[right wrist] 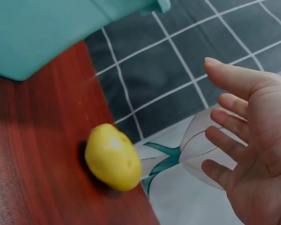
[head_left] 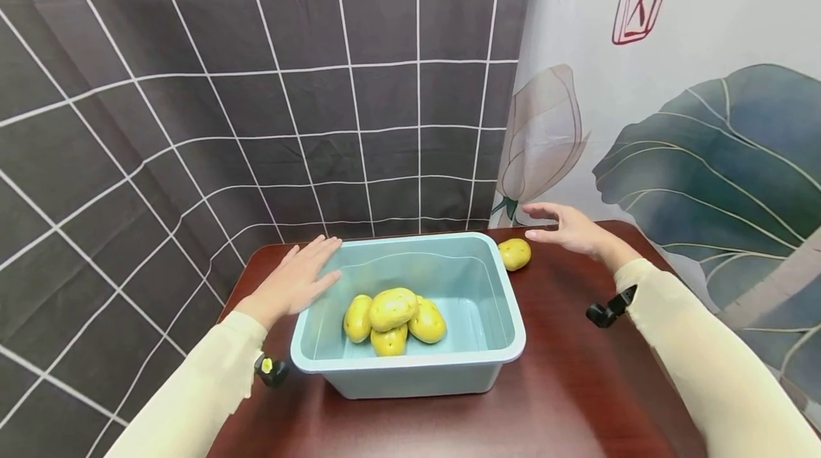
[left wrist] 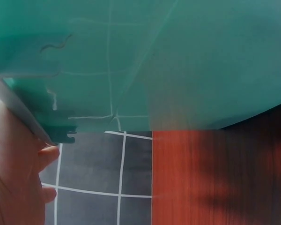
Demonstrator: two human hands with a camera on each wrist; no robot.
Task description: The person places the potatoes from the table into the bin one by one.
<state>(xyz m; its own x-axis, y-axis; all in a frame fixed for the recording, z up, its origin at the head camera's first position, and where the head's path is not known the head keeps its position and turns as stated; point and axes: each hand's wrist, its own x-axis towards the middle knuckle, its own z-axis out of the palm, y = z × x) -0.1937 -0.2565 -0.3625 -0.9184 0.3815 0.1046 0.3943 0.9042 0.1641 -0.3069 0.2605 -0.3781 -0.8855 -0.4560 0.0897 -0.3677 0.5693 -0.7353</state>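
A light blue plastic basin (head_left: 410,357) stands on the table, and several yellow potatoes (head_left: 393,308) lie piled inside it, toward its left half. My left hand (head_left: 298,280) rests on the basin's left rim with its fingers extended. In the left wrist view the basin wall (left wrist: 131,65) fills the upper part, and part of the left hand (left wrist: 14,168) shows at the edge. One more potato (right wrist: 113,157) lies on the table just right of the basin. Near it, apart from it, my right hand (head_left: 571,232) hovers with thumb and fingers spread, holding nothing.
The dark red wooden table (head_left: 564,358) ends behind the basin against a dark curtain (head_left: 385,102) with white grid lines. A white curtain (head_left: 577,30) with a flower and leaf print hangs at the right. Each wrist carries a small black camera (head_left: 603,314).
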